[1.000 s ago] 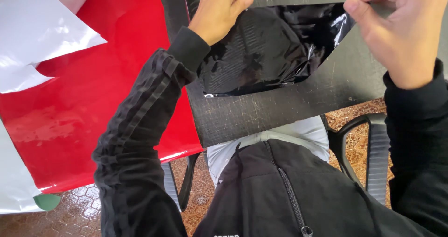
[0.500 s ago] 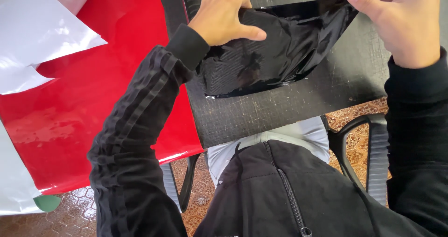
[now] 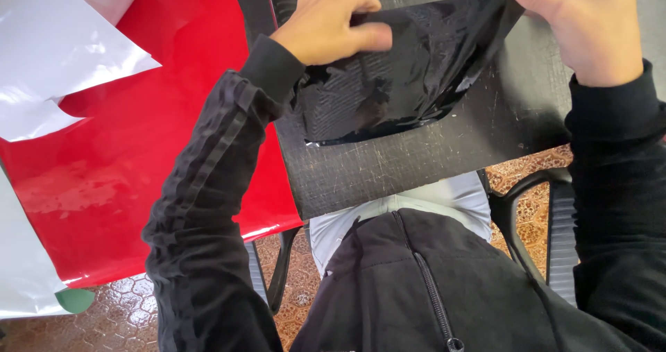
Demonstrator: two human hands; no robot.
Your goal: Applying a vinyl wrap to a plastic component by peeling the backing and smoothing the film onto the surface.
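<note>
Patterned brown floor tiles (image 3: pixel 125 310) show below a scratched black desk (image 3: pixel 430 165), where you sit in a black chair (image 3: pixel 534 220) with a glossy black film sheet (image 3: pixel 402 67) stretched between your two hands. Your left hand (image 3: pixel 333 22) lies closed on the sheet's left part, thumb along its face and fingers curled over the top. Your right hand (image 3: pixel 590 26) pinches the sheet's upper right corner between thumb and fingers. Both hands are clamped on the film and stand well apart, one at either end of it. The sheet's lower edge curls just above the desk; whether it touches there cannot be told. To the sheet's left lies a wide red film sheet (image 3: pixel 139 151), with white backing paper (image 3: pixel 69 47) on top of that. The black film looks thin, light and limp, wrinkling and mirroring light, so it will likely crease or cling to itself. Hold it by opposite corners, kept taut, as you do here.
</note>
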